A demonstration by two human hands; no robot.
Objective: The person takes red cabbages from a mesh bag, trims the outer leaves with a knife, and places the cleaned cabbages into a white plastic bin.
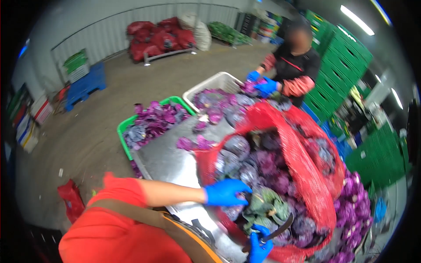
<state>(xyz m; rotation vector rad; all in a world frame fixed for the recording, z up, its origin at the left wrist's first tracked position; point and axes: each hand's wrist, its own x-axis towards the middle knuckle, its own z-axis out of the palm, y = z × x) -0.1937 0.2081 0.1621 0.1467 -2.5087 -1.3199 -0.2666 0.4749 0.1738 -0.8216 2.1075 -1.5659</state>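
My left hand (227, 193), in a blue glove, reaches into an opened red mesh sack (207, 164) full of red cabbages (236, 147). Its fingers rest against a cabbage (233, 210) near the sack's front side; whether they grip it is hidden. Lower down, my right hand (260, 245), gloved in blue too, is closed around the handle of a knife (278, 229) with a curved blade pointing up and right. Just beyond the blade lies a cabbage with loose green outer leaves (268, 205). The sack lies on a metal table (164, 157).
Opposite, a co-worker (296, 62) in blue gloves holds a cabbage over a white crate (210, 79). A green crate (123, 131) holds purple leaves. Trimmed cabbages (353, 210) are piled at right, near stacked green crates (342, 62). A blue pallet (87, 82) lies on the floor.
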